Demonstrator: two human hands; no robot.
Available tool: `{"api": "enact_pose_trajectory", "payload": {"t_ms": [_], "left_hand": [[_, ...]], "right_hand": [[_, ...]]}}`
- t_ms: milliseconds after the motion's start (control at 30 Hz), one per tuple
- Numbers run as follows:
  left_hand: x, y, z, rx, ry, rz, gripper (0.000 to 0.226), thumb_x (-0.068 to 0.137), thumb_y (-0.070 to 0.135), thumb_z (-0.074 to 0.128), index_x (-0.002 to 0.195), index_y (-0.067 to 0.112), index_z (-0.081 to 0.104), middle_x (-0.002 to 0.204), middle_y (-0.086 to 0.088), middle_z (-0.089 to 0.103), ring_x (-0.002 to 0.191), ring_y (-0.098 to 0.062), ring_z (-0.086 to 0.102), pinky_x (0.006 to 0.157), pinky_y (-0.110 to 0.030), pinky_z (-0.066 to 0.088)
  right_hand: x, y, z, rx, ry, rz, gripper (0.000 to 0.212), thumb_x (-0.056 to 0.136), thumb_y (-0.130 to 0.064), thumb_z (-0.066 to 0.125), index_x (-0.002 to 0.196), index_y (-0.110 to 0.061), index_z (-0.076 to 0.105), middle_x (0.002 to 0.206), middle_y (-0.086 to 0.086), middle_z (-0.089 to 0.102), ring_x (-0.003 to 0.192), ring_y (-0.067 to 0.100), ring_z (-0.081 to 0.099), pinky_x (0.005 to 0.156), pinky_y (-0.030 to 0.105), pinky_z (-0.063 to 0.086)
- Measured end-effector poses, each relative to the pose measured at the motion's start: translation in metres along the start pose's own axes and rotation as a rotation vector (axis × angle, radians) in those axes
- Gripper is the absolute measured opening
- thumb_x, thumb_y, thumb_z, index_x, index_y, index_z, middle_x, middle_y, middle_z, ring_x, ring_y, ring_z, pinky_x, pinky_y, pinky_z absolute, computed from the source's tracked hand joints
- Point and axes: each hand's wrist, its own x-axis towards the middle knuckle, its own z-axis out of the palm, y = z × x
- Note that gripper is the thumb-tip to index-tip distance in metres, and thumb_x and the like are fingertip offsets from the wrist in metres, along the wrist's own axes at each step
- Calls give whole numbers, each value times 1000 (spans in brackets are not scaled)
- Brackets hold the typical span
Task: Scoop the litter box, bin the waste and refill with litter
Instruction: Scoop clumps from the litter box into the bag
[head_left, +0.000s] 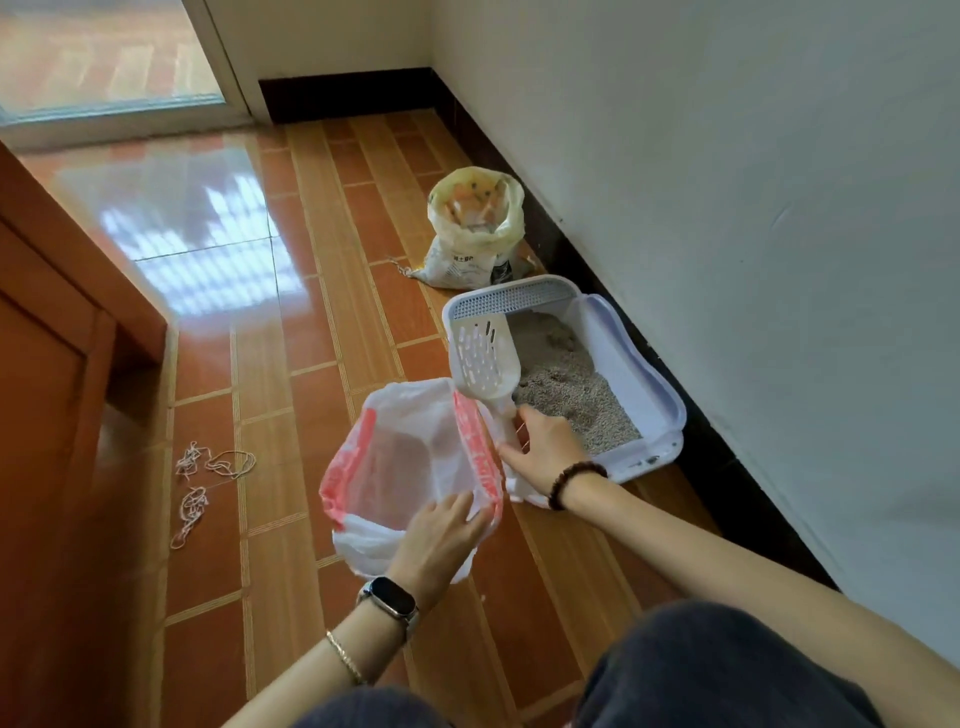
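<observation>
**Scoop in one hand, waste bag held open with the other**

Our right hand (545, 449) is closed around the handle of a white slotted scoop (485, 358), thumb along the near side. The scoop's head points away from us and sits above the near left corner of the litter box (660, 410); whether it carries anything, we cannot tell. Our left hand (441, 535) pinches the near rim of a white plastic bag (400, 467) with red print, fingers curled over the edge, and so holds its mouth wide open. The bag stands on the tiled floor (291, 364), just beside the box and touching the scoop's handle, probably so that waste can travel a short way without spilling.

The litter box is pale, with a perforated ledge at its far end, and lies along the foot of the wall. Grey litter covers its bottom, heaped unevenly. Beyond it an opened sack of litter (475, 234) stands against the skirting, near at hand for the refill. Some loose string (208, 478) lies on the floor to our left, well apart from the work.

We judge the scooping step to be under way; refilling is not yet begun.
</observation>
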Motion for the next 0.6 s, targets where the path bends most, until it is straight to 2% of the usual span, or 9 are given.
{"api": "enact_pose_trajectory", "payload": {"t_ms": [100,133,200,267,333,433,500,600], "left_hand": [[6,9,19,-58,-77,-12,83,39,16,91,112,21,51,81,2,53,62,-11,51,47,-22,45],[6,12,19,-84,-115,-30,83,41,17,91,114,22,51,83,2,53,64,-11,52,49,-22,46],[5,16,18,-102,-160,-43,73,64,28,83,127,22,47,99,0,54,80,-13,56,66,-24,49],[4,16,20,-131,-198,-59,63,88,45,58,142,24,32,126,-2,47,108,-17,51,90,-29,43],[4,14,22,-209,-162,-115,60,93,58,39,143,27,30,138,2,41,123,-16,43,101,-30,36],[8,12,18,-292,-123,-186,69,89,70,15,138,28,39,140,6,44,126,-11,42,106,-28,31],[10,9,13,-333,-83,-217,76,87,71,6,135,26,45,136,7,49,122,-9,46,104,-26,31],[18,5,13,-467,7,-300,63,91,63,21,133,21,42,130,3,56,113,-12,54,97,-27,40]], "right_hand": [[-1,9,-6,-15,4,13,27,87,-36,57,101,-13,54,91,9,65,81,26,62,70,38,51],[0,11,-6,-14,0,21,27,87,-36,57,99,-12,54,90,9,65,81,27,62,71,41,52],[1,11,-4,-33,-4,33,27,87,-37,56,98,-12,54,90,9,65,82,27,62,72,41,52],[2,9,-2,-55,-7,35,28,87,-36,56,99,-11,55,91,10,66,84,28,62,72,39,51],[3,8,1,-54,-17,36,28,87,-35,56,100,-10,56,93,11,66,86,29,62,73,40,51],[3,6,3,-53,-29,38,28,87,-35,56,100,-11,56,93,10,66,86,29,62,73,38,51],[5,7,2,-35,-29,40,26,87,-35,55,99,-11,56,92,10,66,85,28,62,72,39,51],[8,7,1,3,-25,34,25,89,-34,54,98,-11,55,89,10,65,81,27,62,68,37,50]]}}
